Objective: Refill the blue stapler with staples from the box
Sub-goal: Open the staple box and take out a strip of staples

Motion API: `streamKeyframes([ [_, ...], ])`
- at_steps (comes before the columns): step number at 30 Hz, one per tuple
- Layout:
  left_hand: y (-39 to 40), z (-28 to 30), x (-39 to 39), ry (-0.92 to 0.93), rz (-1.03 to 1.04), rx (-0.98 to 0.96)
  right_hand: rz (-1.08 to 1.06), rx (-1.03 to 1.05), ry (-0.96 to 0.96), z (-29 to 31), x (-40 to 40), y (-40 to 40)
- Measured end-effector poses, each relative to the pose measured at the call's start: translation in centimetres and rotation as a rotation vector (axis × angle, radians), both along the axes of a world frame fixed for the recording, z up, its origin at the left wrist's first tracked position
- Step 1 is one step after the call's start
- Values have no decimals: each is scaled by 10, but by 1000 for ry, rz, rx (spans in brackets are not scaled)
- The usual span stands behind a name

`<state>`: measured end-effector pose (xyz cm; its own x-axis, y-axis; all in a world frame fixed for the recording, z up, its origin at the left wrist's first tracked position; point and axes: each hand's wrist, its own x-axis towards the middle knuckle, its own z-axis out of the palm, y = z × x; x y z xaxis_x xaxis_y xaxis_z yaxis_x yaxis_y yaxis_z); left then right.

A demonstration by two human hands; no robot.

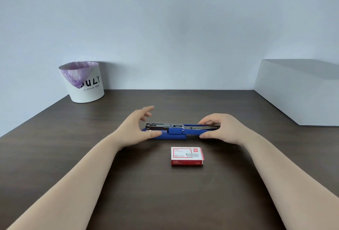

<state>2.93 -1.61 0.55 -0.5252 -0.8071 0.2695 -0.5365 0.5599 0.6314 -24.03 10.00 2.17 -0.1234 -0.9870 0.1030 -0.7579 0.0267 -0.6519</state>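
The blue stapler (pixel 176 131) lies on the dark wooden table (pixel 128 184), folded out flat with its metal staple channel showing. My left hand (pixel 136 129) rests at the stapler's left end, thumb on the blue base, fingers spread and raised above it. My right hand (pixel 218 129) grips the folded-back top arm at the right end between thumb and fingers. The red and white staple box (pixel 187 156) lies closed on the table just in front of the stapler, between my forearms.
A white bin (pixel 86 83) with a purple liner stands at the back left against the wall. A white block (pixel 300 90) borders the table's right side. Walls close off the back and the left.
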Motion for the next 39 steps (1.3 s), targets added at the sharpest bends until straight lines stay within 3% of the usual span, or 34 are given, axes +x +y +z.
streamKeyframes([
  [3, 17, 14, -10, 116, 35, -228, -78, -135, 24, 6, 7, 0],
  [6, 44, 31, -18, 133, -133, -151, -86, -264, 8, 14, 17, 3],
  [8, 61, 34, -23, -9, -277, -118, -53, -272, 35, 17, 23, 4],
  [11, 69, 28, -30, -234, -387, -154, -28, -227, 56, 18, 28, 6],
  [18, 69, 21, -32, -336, -392, -110, 27, -147, 3, 19, 34, 10],
  [28, 56, 27, -24, -35, -228, 13, 168, 127, -286, 23, 40, 17],
  [39, 54, 27, -20, -157, -243, 49, 260, 268, -138, 19, 42, 17],
])
